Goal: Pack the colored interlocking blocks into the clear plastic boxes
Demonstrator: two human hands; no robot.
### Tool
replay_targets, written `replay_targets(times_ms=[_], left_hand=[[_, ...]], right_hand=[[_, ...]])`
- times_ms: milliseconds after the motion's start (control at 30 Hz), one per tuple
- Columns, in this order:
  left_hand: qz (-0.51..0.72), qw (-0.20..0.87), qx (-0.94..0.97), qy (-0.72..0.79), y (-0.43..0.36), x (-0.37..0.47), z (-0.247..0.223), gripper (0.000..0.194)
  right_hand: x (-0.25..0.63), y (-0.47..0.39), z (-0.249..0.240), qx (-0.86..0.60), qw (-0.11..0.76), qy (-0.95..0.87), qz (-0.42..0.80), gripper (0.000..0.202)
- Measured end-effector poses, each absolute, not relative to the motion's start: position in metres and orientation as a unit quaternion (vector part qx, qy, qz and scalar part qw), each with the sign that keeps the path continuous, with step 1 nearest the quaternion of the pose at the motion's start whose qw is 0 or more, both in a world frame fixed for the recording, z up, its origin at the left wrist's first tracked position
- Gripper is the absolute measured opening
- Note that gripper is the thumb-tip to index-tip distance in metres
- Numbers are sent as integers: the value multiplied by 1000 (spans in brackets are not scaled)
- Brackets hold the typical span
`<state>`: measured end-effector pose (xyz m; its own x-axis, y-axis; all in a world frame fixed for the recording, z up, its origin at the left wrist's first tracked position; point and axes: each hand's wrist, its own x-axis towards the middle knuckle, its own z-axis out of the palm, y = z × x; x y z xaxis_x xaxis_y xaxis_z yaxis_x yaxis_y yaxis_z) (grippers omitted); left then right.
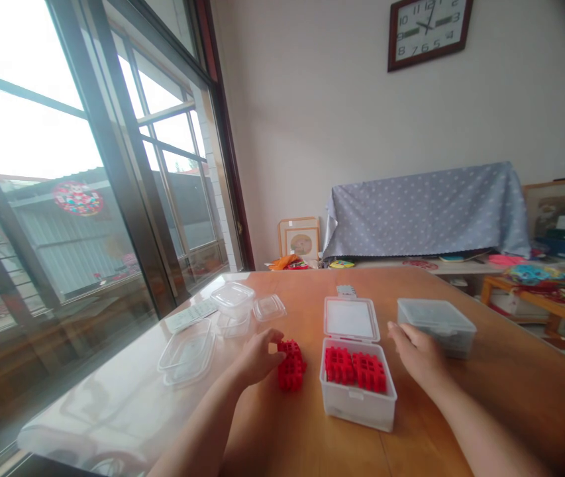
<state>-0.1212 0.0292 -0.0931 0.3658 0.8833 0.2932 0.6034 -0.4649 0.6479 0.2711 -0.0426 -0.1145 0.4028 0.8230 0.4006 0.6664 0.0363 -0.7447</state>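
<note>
Red plastic lattice pieces [291,372] lie in a small pile on the wooden table. My left hand [260,358] is at the left side of this pile, thumb and fingers apart, its fingertips at the pile's upper edge. Right of the pile stands a translucent box [359,407], its lid [351,318] folded back, with two groups of red lattice pieces [355,368] inside. My right hand [418,354] hovers right of the open box, fingers loosely extended and holding nothing. Behind it sits a closed translucent box [436,324], partly hidden by the hand.
Clear plastic containers and lids [187,351] lie at the left of the wooden table [282,437], beside a pale sheet [190,315]. A small grey patterned piece [346,291] lies behind the open lid. A glass window borders the left side.
</note>
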Motion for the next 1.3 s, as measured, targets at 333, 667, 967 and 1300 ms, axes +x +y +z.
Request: replay_targets(times_ms=[333, 667, 967, 1300], left_hand=[[330, 218, 799, 453, 33, -118, -94, 44], [377, 208, 777, 459, 39, -112, -98, 40], [397, 236, 746, 479, 37, -111, -95, 33], [186, 201, 862, 426, -25, -124, -49, 52]], right_hand=[[271, -42, -115, -682, 476, -550, 71, 55], [270, -44, -113, -686, 474, -545, 85, 55], [269, -45, -112, -689, 474, -542, 88, 53], [265, -48, -109, -676, 487, -543, 99, 52]])
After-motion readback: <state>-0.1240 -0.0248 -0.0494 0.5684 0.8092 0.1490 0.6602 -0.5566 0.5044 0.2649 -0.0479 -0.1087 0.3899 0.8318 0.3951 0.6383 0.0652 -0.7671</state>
